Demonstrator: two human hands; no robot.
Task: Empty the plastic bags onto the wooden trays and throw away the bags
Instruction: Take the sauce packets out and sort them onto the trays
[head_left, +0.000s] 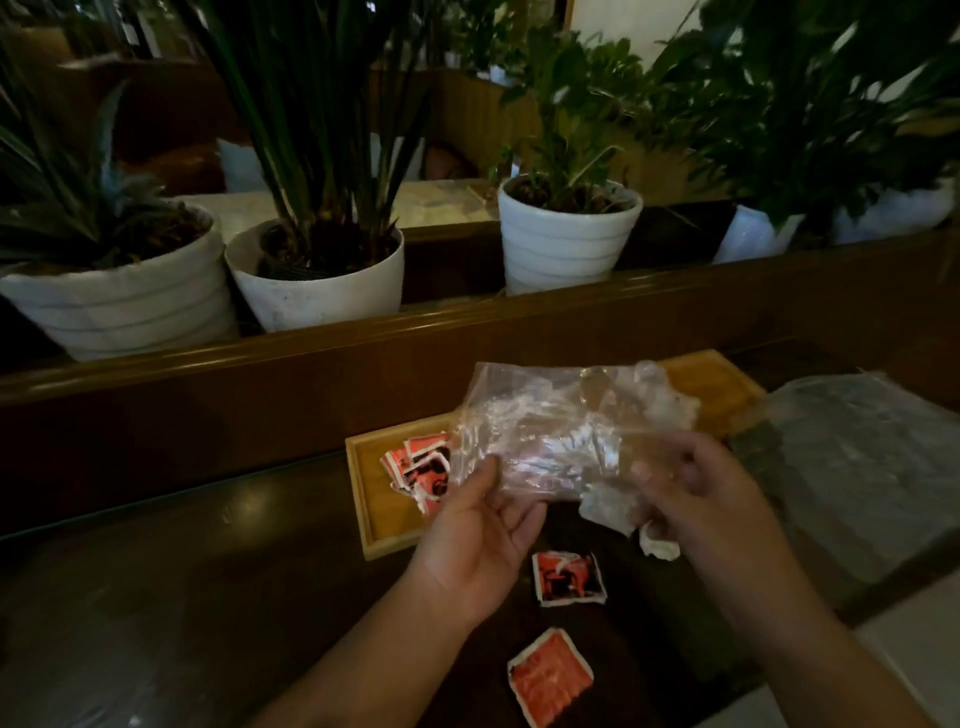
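Note:
A crumpled clear plastic bag (550, 431) hangs over the wooden tray (374, 525), and both hands grip it. My left hand (478, 540) pinches its lower left edge; my right hand (711, 509) holds its right side. Several red and white packets (418, 467) lie in the tray's left end. Two more red packets rest on the dark table, one (569, 578) just in front of the tray and another (550, 675) nearer to me. The bag hides the tray's middle. A small white scrap (657, 543) shows below my right hand.
A second clear plastic bag (857, 467) lies on the table at the right. Behind a brown wooden ledge (311, 343) stand white plant pots (566, 234) with leafy plants. A person's head shows between the pots in the background.

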